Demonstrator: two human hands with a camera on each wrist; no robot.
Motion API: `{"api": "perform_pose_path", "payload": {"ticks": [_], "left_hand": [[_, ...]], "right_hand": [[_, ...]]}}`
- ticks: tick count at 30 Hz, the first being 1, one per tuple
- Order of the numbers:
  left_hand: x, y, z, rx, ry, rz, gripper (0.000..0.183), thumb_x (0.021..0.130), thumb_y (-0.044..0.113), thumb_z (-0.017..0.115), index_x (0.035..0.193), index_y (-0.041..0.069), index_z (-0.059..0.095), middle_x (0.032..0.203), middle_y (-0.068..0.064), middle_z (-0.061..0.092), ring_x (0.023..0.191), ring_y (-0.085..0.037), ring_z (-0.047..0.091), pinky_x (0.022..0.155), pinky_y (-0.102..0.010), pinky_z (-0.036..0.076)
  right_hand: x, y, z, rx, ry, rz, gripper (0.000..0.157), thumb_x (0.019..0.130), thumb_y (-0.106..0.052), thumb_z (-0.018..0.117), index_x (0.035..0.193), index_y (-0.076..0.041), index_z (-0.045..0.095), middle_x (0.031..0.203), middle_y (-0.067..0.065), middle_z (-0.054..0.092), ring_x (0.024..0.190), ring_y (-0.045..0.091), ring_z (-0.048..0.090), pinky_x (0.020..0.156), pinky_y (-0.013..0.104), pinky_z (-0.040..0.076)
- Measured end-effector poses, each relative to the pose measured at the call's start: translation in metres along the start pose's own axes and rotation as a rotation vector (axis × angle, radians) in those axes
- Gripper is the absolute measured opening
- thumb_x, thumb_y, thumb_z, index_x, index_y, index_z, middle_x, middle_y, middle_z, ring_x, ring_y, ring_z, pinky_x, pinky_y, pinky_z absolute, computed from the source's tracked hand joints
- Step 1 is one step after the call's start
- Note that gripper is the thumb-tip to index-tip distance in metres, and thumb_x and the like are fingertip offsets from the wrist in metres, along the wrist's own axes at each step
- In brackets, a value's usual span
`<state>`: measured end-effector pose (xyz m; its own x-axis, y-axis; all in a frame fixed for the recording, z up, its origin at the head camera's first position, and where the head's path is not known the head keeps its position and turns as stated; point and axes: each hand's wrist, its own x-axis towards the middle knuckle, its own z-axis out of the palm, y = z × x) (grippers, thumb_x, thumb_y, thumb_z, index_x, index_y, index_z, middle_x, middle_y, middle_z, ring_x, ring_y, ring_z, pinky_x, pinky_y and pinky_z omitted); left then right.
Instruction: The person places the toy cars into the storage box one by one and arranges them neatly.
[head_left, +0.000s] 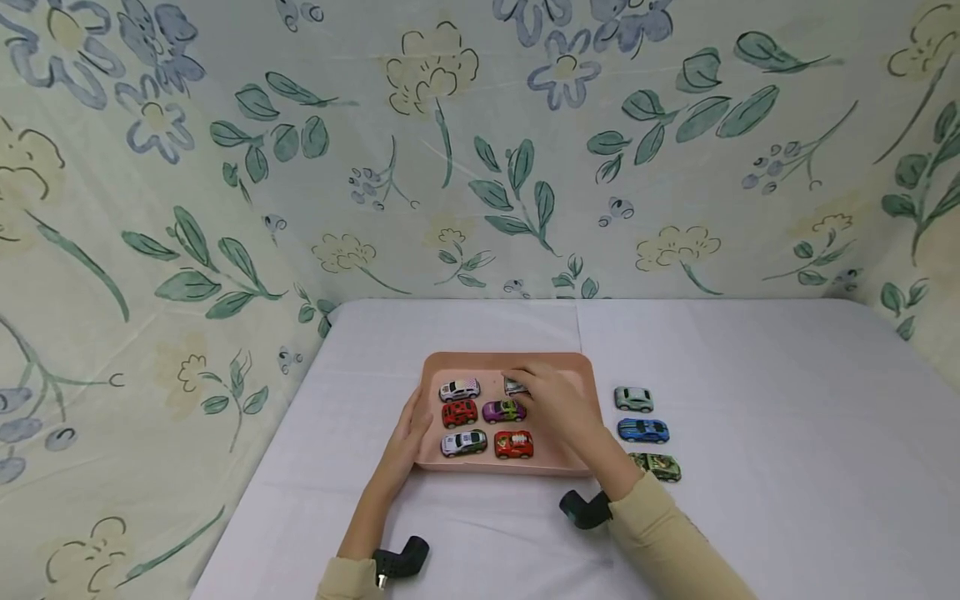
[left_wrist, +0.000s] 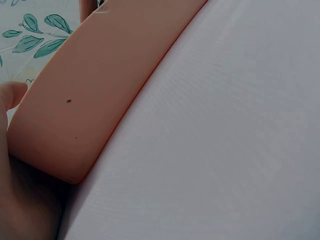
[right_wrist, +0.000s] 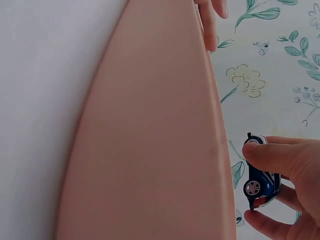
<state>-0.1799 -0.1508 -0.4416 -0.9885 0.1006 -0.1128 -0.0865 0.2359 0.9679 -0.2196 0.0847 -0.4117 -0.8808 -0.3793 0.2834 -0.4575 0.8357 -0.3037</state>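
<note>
A pink tray [head_left: 480, 361] lies on the table, with several toy cars in two columns inside. My left hand [head_left: 408, 433] holds the tray's left side, its thumb over the rim, also seen beside the tray corner in the left wrist view. Over the tray's far right part, my right hand [head_left: 558, 404] pinches a blue and white toy car [right_wrist: 262, 180] between thumb and fingers; in the head view it is mostly hidden by the hand. Nearest to that hand is a purple and green car [head_left: 504, 411], with a red car [head_left: 513, 444] in front of it.
The tray's left column has a white car [head_left: 459, 390], a red black-spotted car [head_left: 459, 413] and a silver car [head_left: 463, 442]. Right of the tray stand a pale green car [head_left: 633, 399], a blue car [head_left: 643, 431] and a camouflage car [head_left: 660, 467], partly behind the right forearm.
</note>
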Motion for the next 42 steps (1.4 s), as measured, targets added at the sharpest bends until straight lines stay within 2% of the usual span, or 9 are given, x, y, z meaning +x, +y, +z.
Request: {"api": "perform_pose_path", "payload": {"ticks": [6,14,15,18,22,29,38,42], "left_hand": [[0.006,-0.008,-0.002,-0.005,0.003,-0.005,0.060,0.096,0.035,0.039,0.147,0.017,0.013,0.154,-0.011,0.009,0.141,-0.033,0.004,0.113,-0.055,0.005],[0.018,-0.032,-0.003,0.009,0.017,0.010,0.056,0.096,0.037,0.039,0.146,0.027,0.014,0.154,-0.006,0.009,0.142,-0.031,0.003,0.113,-0.055,0.004],[0.019,-0.032,-0.002,0.010,0.017,0.015,0.057,0.096,0.037,0.039,0.146,0.027,0.014,0.154,-0.006,0.009,0.142,-0.031,0.003,0.113,-0.055,0.004],[0.011,-0.018,-0.001,0.009,0.011,0.011,0.058,0.096,0.036,0.038,0.147,0.023,0.014,0.154,-0.008,0.009,0.142,-0.032,0.003,0.112,-0.056,0.004],[0.003,-0.005,-0.001,0.007,0.002,-0.001,0.059,0.097,0.034,0.039,0.147,0.017,0.013,0.154,-0.012,0.009,0.141,-0.034,0.003,0.112,-0.056,0.004],[0.018,-0.032,-0.003,0.015,0.013,0.009,0.057,0.096,0.037,0.039,0.146,0.024,0.014,0.154,-0.008,0.009,0.142,-0.032,0.003,0.112,-0.057,0.005],[0.020,-0.037,-0.002,-0.001,0.020,0.035,0.057,0.096,0.039,0.039,0.146,0.026,0.015,0.154,-0.007,0.010,0.142,-0.031,0.004,0.112,-0.057,0.004],[0.020,-0.038,-0.003,0.000,0.012,0.034,0.057,0.096,0.038,0.038,0.146,0.025,0.014,0.154,-0.007,0.009,0.142,-0.032,0.003,0.112,-0.057,0.004]], "right_hand": [[0.018,-0.007,0.012,0.041,-0.114,0.090,0.037,0.086,-0.015,0.062,0.122,-0.012,0.057,0.121,0.004,0.057,0.116,0.021,0.052,0.098,0.033,0.045],[0.042,-0.008,0.021,0.038,-0.194,0.105,0.035,0.081,-0.010,0.066,0.116,-0.007,0.060,0.120,0.010,0.058,0.114,0.026,0.053,0.098,0.036,0.044],[0.044,-0.008,0.022,0.034,-0.204,0.112,0.035,0.081,-0.009,0.066,0.116,-0.008,0.060,0.119,0.009,0.058,0.113,0.025,0.054,0.097,0.035,0.045],[0.045,-0.005,0.027,0.020,-0.224,0.112,0.032,0.081,-0.009,0.067,0.113,-0.009,0.062,0.113,0.007,0.060,0.108,0.023,0.056,0.093,0.034,0.048],[0.045,-0.001,0.035,0.016,-0.237,0.115,0.031,0.081,-0.007,0.066,0.112,-0.011,0.062,0.108,0.006,0.060,0.105,0.021,0.056,0.090,0.033,0.049],[0.044,0.001,0.040,0.040,-0.240,0.148,0.030,0.081,-0.006,0.066,0.110,-0.013,0.063,0.110,0.004,0.060,0.106,0.019,0.055,0.092,0.033,0.048],[0.042,0.000,0.036,0.095,-0.255,0.174,0.033,0.083,-0.003,0.062,0.115,-0.012,0.062,0.121,0.007,0.057,0.116,0.023,0.051,0.098,0.036,0.044],[0.038,0.000,0.028,0.119,-0.221,0.172,0.036,0.087,-0.002,0.056,0.122,-0.013,0.057,0.125,0.007,0.055,0.120,0.024,0.049,0.102,0.038,0.041]]}}
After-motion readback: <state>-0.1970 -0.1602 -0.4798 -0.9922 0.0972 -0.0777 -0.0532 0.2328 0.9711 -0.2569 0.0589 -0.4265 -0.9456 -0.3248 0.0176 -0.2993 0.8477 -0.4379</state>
